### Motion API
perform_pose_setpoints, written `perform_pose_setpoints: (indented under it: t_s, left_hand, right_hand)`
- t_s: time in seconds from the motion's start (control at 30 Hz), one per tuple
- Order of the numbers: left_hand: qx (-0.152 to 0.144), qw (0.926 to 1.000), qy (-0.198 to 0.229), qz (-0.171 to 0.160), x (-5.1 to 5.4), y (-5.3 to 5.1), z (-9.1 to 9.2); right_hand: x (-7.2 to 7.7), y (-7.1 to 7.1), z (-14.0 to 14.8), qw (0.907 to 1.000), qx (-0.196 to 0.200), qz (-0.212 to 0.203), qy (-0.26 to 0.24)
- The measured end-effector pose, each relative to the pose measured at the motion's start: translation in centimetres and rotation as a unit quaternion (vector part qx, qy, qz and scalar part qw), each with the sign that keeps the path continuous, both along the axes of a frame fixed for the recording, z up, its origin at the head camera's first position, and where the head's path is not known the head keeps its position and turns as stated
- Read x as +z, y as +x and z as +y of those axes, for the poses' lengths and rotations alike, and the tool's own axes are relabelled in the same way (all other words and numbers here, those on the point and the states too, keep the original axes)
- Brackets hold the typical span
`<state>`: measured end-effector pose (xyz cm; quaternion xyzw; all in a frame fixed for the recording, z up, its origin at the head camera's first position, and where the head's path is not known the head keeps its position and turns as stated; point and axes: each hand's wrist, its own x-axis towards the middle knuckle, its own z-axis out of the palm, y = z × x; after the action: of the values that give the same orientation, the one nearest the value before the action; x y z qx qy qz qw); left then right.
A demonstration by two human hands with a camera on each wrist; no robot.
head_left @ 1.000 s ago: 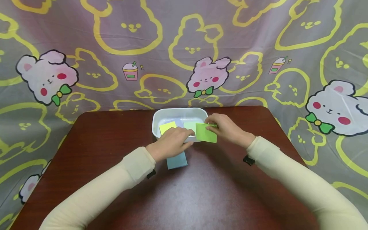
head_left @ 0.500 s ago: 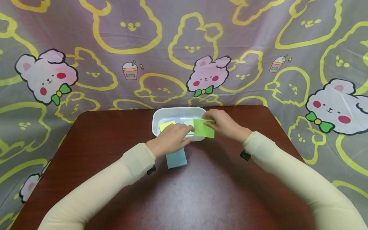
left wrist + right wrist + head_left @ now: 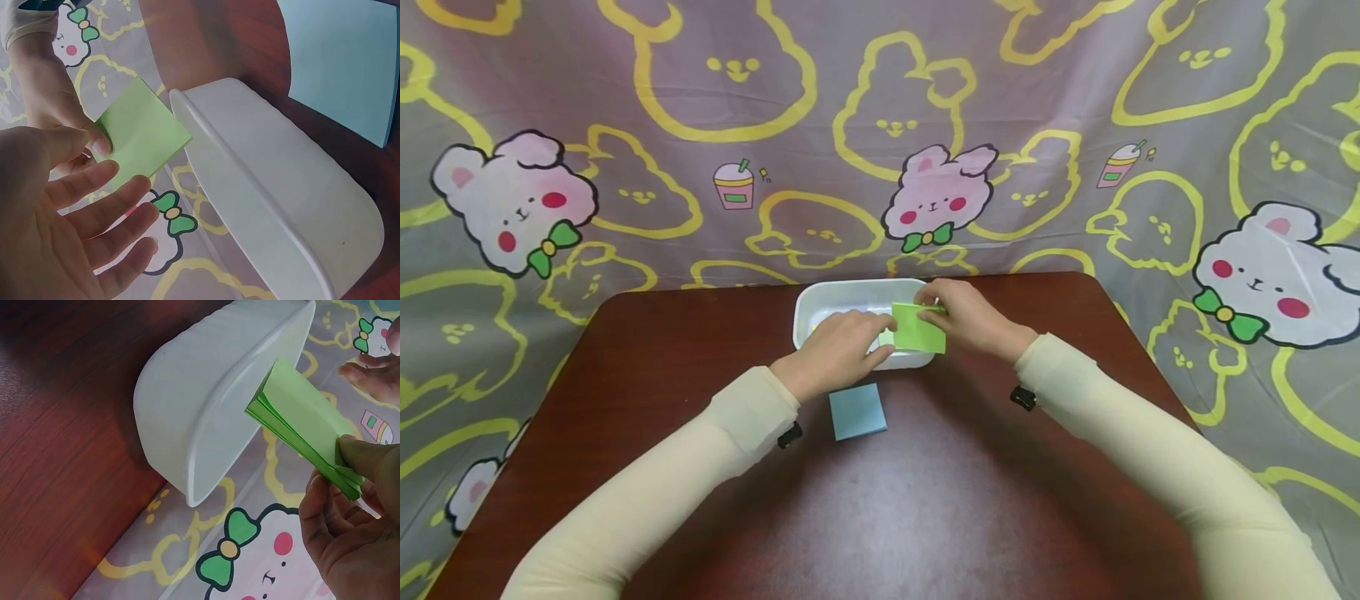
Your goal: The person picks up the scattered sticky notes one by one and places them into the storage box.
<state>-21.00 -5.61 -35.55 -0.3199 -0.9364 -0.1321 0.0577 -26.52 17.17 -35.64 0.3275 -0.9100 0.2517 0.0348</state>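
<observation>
My right hand (image 3: 966, 317) pinches a green sticky note pad (image 3: 921, 329) between thumb and fingers, over the right part of a white plastic tub (image 3: 808, 304). In the right wrist view the pad (image 3: 306, 409) shows its layered edge, the sheets slightly fanned. My left hand (image 3: 838, 350) hovers over the tub's near left side. Its fingers spread out loosely in the left wrist view, near the green pad (image 3: 140, 131) and holding nothing. A blue sticky note pad (image 3: 858, 412) lies on the table just in front of the tub. My hands hide much of the tub's contents.
The dark red-brown wooden table (image 3: 940, 500) carries the tub near its back edge. Behind it hangs a grey curtain (image 3: 820, 100) with cartoon rabbit prints.
My right hand has carried the green pad left and slightly farther over the tub, closer to my left hand. My left hand has shifted slightly left and up, uncovering more of the blue pad.
</observation>
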Motion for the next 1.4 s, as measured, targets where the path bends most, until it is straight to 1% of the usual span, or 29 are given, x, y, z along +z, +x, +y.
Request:
perform_pose_setpoints:
  t_s: [0.1,0.23,0.6,0.83,0.97,1.13,1.3,1.4]
  left_hand:
    - [0.002,1.0000,-0.001,-0.003,0.0,-0.1,-0.1]
    - [0.008,0.9998,-0.004,-0.016,0.1,-0.3,-0.3]
    - [0.021,0.9990,-0.007,-0.038,0.2,-0.7,-0.8]
    - [0.020,0.9985,-0.012,-0.049,0.1,-1.0,-0.8]
    - [0.023,0.9985,-0.010,-0.050,-0.1,-1.3,-0.9]
    - [0.022,0.9989,-0.011,-0.040,-0.3,-1.7,-1.0]
    - [0.030,0.9987,-0.015,-0.038,-0.5,-1.9,-1.2]
    - [0.033,0.9988,-0.018,-0.030,-0.6,-2.0,-1.3]
  right_hand:
    - [0.1,-0.1,-0.3,1.0000,0.001,-0.003,0.001]
    - [0.2,-0.2,-0.8,0.9999,0.003,-0.009,0.005]
    - [0.2,-0.5,-1.2,0.9996,-0.006,-0.023,0.016]
    - [0.1,-1.0,-1.4,0.9994,-0.005,-0.025,0.025]
    - [0.1,-1.5,-1.4,0.9991,-0.009,-0.028,0.030]
    - [0.0,-2.0,-1.5,0.9985,-0.019,-0.037,0.036]
    - [-0.2,-2.4,-1.5,0.9979,-0.026,-0.047,0.038]
    - [-0.4,-2.7,-1.6,0.9975,-0.028,-0.050,0.042]
